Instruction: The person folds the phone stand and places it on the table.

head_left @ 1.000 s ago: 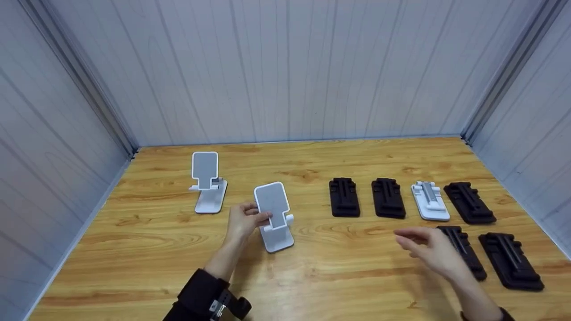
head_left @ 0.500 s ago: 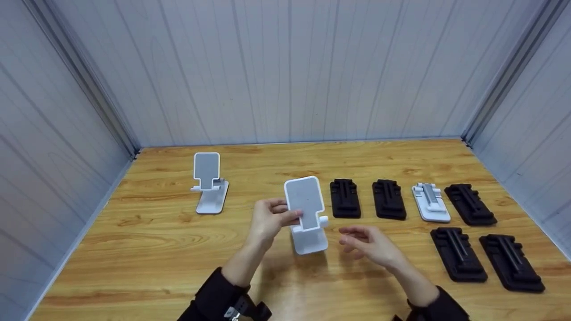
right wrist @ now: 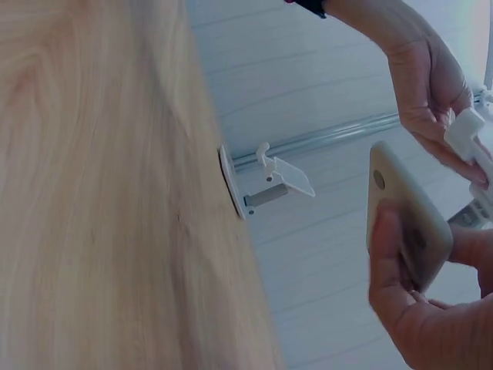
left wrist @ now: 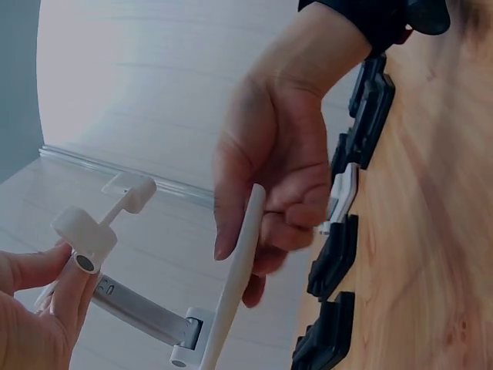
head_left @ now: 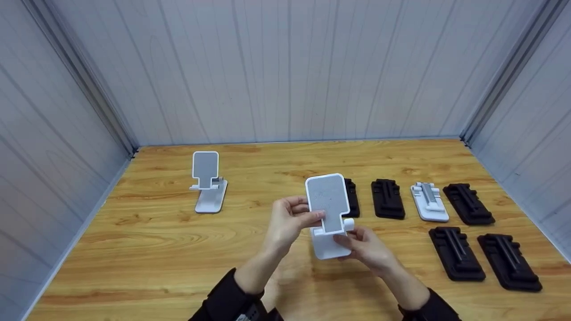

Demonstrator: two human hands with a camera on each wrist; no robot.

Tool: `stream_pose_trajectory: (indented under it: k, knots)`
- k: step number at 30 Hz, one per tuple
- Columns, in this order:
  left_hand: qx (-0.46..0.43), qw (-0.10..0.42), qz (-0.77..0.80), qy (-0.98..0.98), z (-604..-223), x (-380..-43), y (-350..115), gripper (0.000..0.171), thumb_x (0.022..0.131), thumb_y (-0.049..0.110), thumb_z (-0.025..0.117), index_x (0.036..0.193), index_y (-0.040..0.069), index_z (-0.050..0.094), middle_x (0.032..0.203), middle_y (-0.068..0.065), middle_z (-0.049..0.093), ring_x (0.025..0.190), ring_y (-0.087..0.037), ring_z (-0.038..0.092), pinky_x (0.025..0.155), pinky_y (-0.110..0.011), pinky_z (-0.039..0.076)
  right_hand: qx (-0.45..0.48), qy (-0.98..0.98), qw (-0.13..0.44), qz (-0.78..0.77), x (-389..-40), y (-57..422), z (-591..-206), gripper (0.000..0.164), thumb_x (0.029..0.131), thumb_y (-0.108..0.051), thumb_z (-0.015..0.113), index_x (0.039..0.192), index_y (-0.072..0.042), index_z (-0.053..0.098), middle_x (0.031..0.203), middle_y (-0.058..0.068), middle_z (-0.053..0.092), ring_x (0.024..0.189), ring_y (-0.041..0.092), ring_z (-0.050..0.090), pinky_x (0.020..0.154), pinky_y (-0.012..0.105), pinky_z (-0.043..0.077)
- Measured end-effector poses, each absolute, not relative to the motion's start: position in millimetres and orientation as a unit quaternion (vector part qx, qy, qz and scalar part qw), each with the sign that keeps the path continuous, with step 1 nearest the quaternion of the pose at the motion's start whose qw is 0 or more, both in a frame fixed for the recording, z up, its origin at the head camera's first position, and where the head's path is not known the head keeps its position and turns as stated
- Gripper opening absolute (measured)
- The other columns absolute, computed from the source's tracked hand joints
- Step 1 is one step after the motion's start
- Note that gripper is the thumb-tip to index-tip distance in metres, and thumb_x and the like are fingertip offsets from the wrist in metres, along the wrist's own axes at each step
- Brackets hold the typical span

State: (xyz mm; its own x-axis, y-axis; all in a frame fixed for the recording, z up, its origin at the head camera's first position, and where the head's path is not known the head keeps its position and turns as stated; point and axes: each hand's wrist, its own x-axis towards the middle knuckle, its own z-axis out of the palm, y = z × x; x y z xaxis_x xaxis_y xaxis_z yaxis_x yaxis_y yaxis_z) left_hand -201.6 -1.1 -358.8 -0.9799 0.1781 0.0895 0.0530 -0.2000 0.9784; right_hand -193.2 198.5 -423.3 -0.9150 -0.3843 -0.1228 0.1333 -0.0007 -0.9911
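Observation:
A white phone stand with a grey pad [head_left: 328, 196] is unfolded and held up above the table, slightly right of centre. My left hand [head_left: 285, 225] pinches its upper plate at the left edge, thumb over the grey pad. On the base's right edge, my right hand [head_left: 370, 252] has its thumb on top and fingers beneath. Seen from the left wrist, the base plate [left wrist: 237, 277] sits between the right thumb and fingers. The base's underside [right wrist: 404, 208] shows round feet in the right wrist view, one partly covered by fingers.
Another unfolded white phone stand [head_left: 206, 171] stands at the back left. Several folded black phone stands [head_left: 388, 198] and one folded white stand [head_left: 429, 203] lie on the right side of the wooden table [head_left: 147, 249]. Pale panel walls [head_left: 285, 71] enclose the back and sides.
My left hand has carried the phone stand rightward and raised it off the table. My right hand has come in from the right and taken hold of the base.

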Motion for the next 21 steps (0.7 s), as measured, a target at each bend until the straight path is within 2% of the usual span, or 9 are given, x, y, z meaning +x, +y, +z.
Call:
stream_pose_trajectory:
  k: [5,11,17,21]
  knots:
    - [0.129,0.014,0.713,0.689,-363,-201,1,0.037,0.078,-0.017,0.076,0.111,-0.020,0.061,0.098,-0.029,0.073,0.086,-0.027,0.074,0.078,-0.032,0.063,-0.075,0.687,0.164,-0.704,-192,197,-425,0.046,0.103,-0.003,0.054,0.133,0.028,0.040,0.119,0.031,0.067,0.093,0.019,0.071,0.070,0.027,0.061]
    - [0.148,-0.022,0.682,0.716,-366,-201,4,0.037,0.075,-0.018,0.080,0.107,-0.019,0.063,0.092,-0.028,0.073,0.081,-0.030,0.075,0.072,-0.030,0.063,-0.069,0.681,0.161,-0.711,-193,195,-427,0.045,0.102,-0.002,0.054,0.133,0.027,0.041,0.119,0.031,0.067,0.096,0.023,0.071,0.071,0.029,0.062]
    - [0.145,-0.063,0.651,0.743,-375,-206,6,0.034,0.073,-0.015,0.082,0.103,-0.016,0.064,0.085,-0.025,0.074,0.075,-0.032,0.074,0.067,-0.026,0.063,-0.061,0.669,0.169,-0.721,-192,194,-426,0.045,0.100,-0.001,0.054,0.133,0.028,0.041,0.114,0.024,0.070,0.091,0.018,0.071,0.069,0.026,0.062]
    - [0.145,-0.127,0.594,0.781,-386,-211,8,0.032,0.073,-0.013,0.084,0.099,-0.012,0.066,0.082,-0.022,0.074,0.071,-0.029,0.073,0.061,-0.024,0.061,-0.056,0.652,0.187,-0.733,-191,192,-425,0.046,0.101,-0.002,0.053,0.133,0.028,0.040,0.106,0.017,0.072,0.085,0.015,0.071,0.067,0.023,0.061]
